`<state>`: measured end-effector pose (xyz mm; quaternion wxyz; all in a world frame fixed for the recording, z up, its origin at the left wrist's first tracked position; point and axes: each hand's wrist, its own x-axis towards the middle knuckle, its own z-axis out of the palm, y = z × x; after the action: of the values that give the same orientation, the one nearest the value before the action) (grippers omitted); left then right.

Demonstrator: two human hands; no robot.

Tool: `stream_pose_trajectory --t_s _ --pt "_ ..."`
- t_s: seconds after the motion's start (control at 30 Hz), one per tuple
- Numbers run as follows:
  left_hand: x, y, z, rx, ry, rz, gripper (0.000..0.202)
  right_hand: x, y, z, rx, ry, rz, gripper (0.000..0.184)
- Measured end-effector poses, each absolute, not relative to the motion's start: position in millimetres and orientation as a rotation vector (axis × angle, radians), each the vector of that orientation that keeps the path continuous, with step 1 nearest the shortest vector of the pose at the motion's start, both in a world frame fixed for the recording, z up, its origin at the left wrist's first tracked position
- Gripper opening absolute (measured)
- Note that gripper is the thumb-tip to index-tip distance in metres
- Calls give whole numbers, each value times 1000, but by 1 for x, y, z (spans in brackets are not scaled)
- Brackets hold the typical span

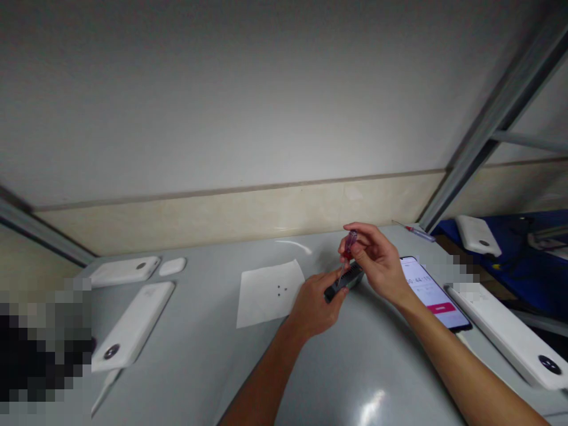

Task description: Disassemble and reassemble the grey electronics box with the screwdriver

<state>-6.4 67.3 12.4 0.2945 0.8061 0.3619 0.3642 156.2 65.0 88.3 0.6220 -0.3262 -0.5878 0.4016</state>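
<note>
My left hand (316, 302) is closed around a small dark, oblong device (350, 277) with a row of slots along its upper side. What the device is, I cannot make out. My right hand (375, 260) grips a screwdriver (350, 242) by its clear and red handle. Its thin shaft slants down to the near end of the device, close to my left fingers; whether the tip sits in a screw is too small to tell. Left of my hands lies a white sheet of paper (261, 296) with several tiny dark screws (279, 290) on it.
On the right lie a phone (426, 290) showing a timer, a long white power bank (510, 337) and a second screwdriver (417, 232). Two white power banks (137, 322) and a small white case (173, 266) lie left. A wall (222, 216) borders the grey table's back.
</note>
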Motion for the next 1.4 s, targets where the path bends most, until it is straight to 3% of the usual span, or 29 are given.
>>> stream_pose_trajectory --t_s 0.23,0.47,0.73,1.17,1.4 --pt "-4 66 14 2208 1020 924 25 162 62 90 -774 -1427 875 28" --pt "-2 65 17 2205 1042 921 18 160 57 99 -689 -1426 1066 20" --pt "-2 68 15 2263 904 979 33 160 66 90 -790 -1274 1001 37" --pt "-1 71 15 2274 855 981 35 165 71 91 -731 -1315 1080 31" --pt "-1 71 12 2275 876 996 35 167 75 88 -786 -1201 1135 49"
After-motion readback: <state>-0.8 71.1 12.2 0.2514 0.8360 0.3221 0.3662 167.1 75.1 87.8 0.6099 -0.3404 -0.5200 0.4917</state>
